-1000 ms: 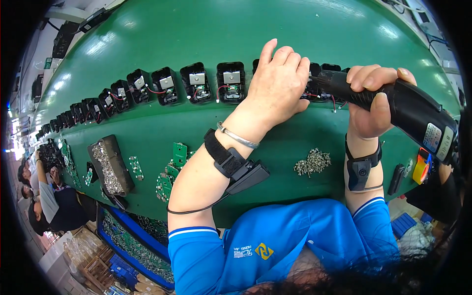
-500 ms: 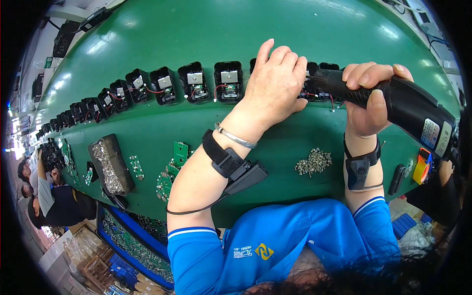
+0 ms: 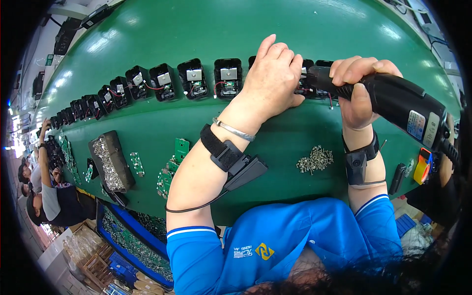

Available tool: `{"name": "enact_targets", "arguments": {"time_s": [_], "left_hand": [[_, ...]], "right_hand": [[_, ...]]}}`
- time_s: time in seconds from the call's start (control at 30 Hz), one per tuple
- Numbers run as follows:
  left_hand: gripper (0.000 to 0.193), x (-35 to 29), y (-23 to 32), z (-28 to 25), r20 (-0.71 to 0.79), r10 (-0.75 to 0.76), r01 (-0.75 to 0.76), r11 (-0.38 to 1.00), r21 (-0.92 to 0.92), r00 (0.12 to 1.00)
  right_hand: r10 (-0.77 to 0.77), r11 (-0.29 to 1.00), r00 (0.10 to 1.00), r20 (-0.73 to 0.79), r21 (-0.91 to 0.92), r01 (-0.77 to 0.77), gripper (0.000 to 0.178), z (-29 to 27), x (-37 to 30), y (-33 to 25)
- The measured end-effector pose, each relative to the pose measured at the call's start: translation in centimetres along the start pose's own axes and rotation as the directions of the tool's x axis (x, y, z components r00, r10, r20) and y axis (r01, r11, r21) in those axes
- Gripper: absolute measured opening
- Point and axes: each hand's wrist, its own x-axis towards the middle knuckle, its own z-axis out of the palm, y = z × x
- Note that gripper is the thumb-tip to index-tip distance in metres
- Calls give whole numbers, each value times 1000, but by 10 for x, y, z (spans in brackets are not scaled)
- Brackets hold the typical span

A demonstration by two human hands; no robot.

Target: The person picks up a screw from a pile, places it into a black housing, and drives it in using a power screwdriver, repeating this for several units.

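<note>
Our right hand (image 3: 360, 89) keeps a firm grip around a black power screwdriver (image 3: 400, 104), its nose just beside our left hand (image 3: 273, 76), which bends over the row of black housings (image 3: 227, 63); we cannot tell what the left grip holds. The housings stretch toward the table's (image 3: 236, 29) left end, and those we see well each contain a silver plate (image 3: 228, 73) and a green board (image 3: 227, 88). Toward the table's near edge, a dark box (image 3: 121, 157) holds small silver parts (image 3: 104, 164), and loose screws (image 3: 315, 160) lie heaped. Beyond that edge, leftward, a blue tray (image 3: 134, 217) carries many circuit boards (image 3: 130, 243).
</note>
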Motion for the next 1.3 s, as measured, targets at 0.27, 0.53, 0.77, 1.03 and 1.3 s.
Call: {"name": "enact_targets", "arguments": {"time_s": [0.27, 0.53, 0.77, 1.03, 1.3], "left_hand": [[57, 0, 1, -8, -14, -26, 26, 999, -28, 1000], [21, -23, 85, -29, 65, 97, -64, 920, -386, 993], [13, -22, 115, 5, 189, 144, -50, 902, -429, 971], [12, -22, 125, 6, 208, 83, -4, 935, -355, 975], [15, -25, 120, 2, 184, 66, 3, 936, -351, 981]], "right_hand": [[46, 999, 987, -154, 31, -42, 50, 3, 11, -17], [97, 995, 963, -251, 8, -98, 45, -54, -1, -119], [178, 983, 904, -389, 20, -185, 46, -61, -28, -139], [195, 979, 891, -409, 24, -204, 47, -68, -31, -143], [198, 978, 893, -403, 24, -206, 47, -69, -23, -146]]}}
